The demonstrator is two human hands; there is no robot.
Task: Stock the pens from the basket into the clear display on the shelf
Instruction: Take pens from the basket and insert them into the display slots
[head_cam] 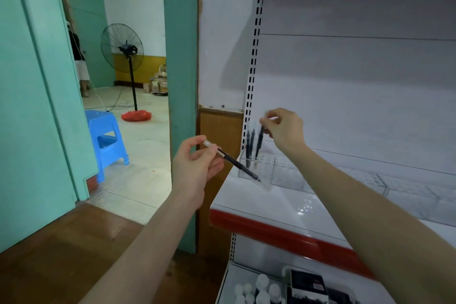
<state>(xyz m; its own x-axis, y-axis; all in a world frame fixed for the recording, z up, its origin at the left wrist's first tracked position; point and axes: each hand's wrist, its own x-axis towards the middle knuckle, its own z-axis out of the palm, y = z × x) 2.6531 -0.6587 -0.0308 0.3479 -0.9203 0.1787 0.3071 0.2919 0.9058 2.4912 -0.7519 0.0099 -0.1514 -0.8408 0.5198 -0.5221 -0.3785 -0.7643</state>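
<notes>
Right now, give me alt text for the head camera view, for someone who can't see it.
The right hand lowers a black pen into a clear display on a white shelf, beside two pens already standing there. The left hand holds another pen ready, by an open doorway.

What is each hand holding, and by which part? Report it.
The left hand holds a black pen by its clear cap end. The right hand pinches the top of a pen standing in the clear display.

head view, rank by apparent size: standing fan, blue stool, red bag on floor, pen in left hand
1. standing fan, largest, counting its pole.
2. blue stool.
3/4. red bag and pen in the left hand: unsure. The pen spans more, the bag covers more area, and the pen is far nearer the camera.
</notes>
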